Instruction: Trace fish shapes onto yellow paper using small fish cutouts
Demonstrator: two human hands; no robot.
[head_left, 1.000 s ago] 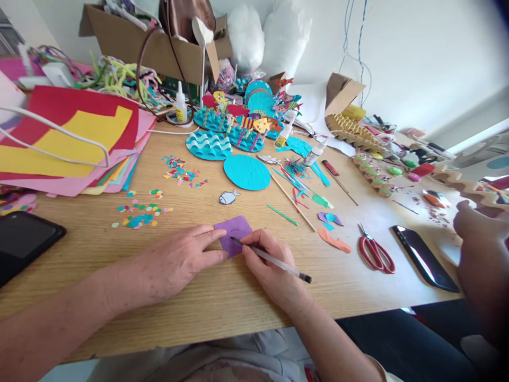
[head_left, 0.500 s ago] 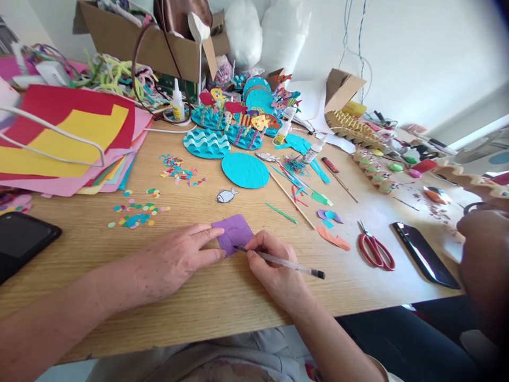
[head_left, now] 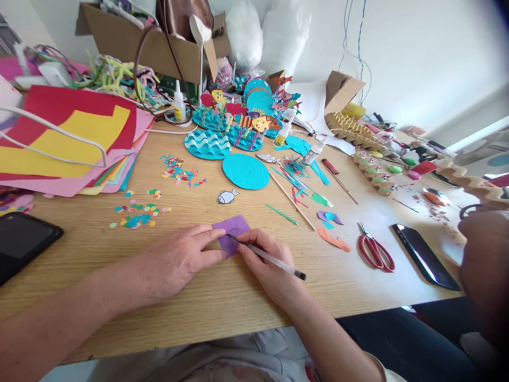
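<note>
Head view: compared with 0.5 s ago, the right hand [head_left: 278,281] has carried the pen [head_left: 274,260] so its tip sits farther up and left on the purple paper [head_left: 235,225]. Its fingers are closed around the pen. The left hand [head_left: 178,260] has stayed put, thumb and forefinger spread apart, resting at the paper's left edge. The paper lies on the table [head_left: 183,318], nearer the person than the fish cutout [head_left: 227,197].

Soft, creased greyish-beige clothing [head_left: 186,358] with a blurred pinkish patch [head_left: 222,373] shows at six o'clock, and a pale cream sleeve edge [head_left: 386,370] rings the bare right forearm [head_left: 330,334] near five o'clock.
</note>
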